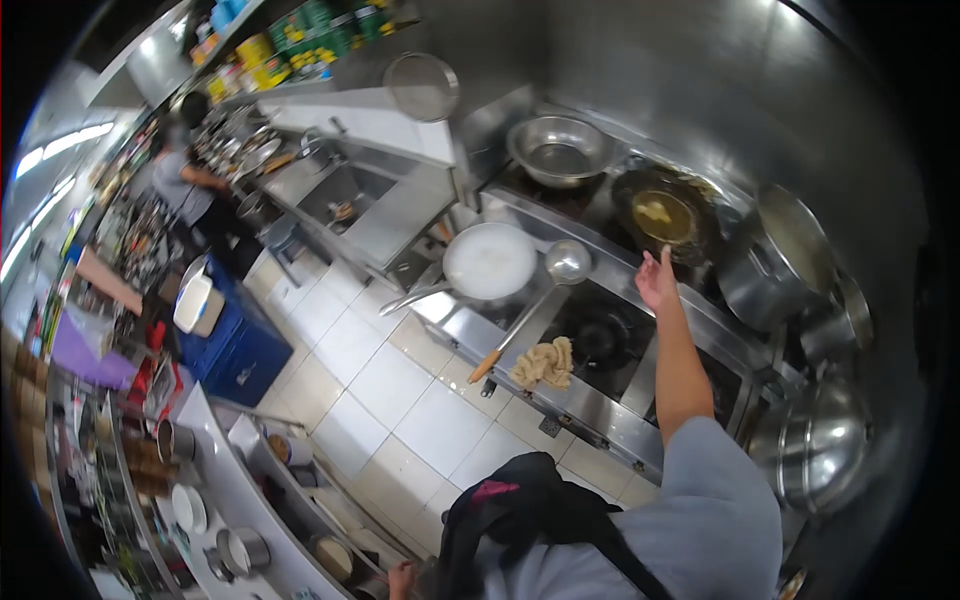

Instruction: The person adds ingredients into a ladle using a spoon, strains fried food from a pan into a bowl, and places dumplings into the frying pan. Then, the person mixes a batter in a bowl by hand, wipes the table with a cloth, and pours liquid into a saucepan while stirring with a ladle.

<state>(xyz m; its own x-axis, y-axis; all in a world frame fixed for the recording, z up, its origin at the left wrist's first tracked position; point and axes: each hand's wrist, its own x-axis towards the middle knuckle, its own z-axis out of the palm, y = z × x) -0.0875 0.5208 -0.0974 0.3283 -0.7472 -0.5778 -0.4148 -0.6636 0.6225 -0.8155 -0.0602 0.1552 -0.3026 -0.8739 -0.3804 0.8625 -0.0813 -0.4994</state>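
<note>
My right hand (657, 281) reaches over the stove with its fingers apart, and I see nothing in it. Just beyond the fingertips is a dark wok (697, 232) holding yellowish oil, with pale yellow pieces (653, 213) in it. At the bottom edge only a small part of my left hand (402, 578) shows, beside the shelved counter; its fingers are too hidden to read. A ladle (568, 262) with a wooden handle lies across the stove front. Left of it sits a long-handled pan (490, 261) with white, cloudy contents. A crumpled tan cloth (543, 363) lies on the stove's front edge.
A metal bowl (562, 150) stands at the back of the stove, and a tall pot (778, 258) is right of the wok. A sink (345, 195) and a blue bin (235, 335) are to the left. Farther off, another person (190, 190) stands at a counter.
</note>
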